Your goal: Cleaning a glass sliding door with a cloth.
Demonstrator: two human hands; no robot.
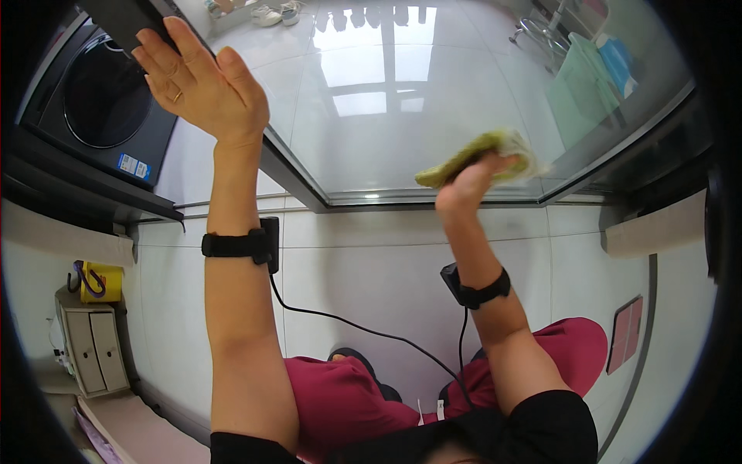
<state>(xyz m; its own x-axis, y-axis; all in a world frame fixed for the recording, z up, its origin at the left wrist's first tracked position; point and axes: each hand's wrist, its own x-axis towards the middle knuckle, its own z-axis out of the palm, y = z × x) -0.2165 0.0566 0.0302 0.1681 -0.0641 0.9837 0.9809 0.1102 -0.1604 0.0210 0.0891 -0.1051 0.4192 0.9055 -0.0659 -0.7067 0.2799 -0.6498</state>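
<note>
My left hand [200,87] is raised at the upper left, flat and with nothing in it. It overlaps the dark metal frame [293,165] of a glass door; whether it presses on the frame is hard to tell. A yellow-green cloth [464,162] is in my right hand [472,180], in front of the glass pane [400,139], near its lower right part. Motion blurs the hand and the cloth, and contact with the glass cannot be made out.
Behind the glass are a pale green bin [579,95], a wheeled stand [542,35] and white shoes [275,14]. A dark front-loading washing machine [107,93] stands left. A small cabinet [93,348] carries a yellow container [104,281]. Black cables [348,318] run from my wrist straps.
</note>
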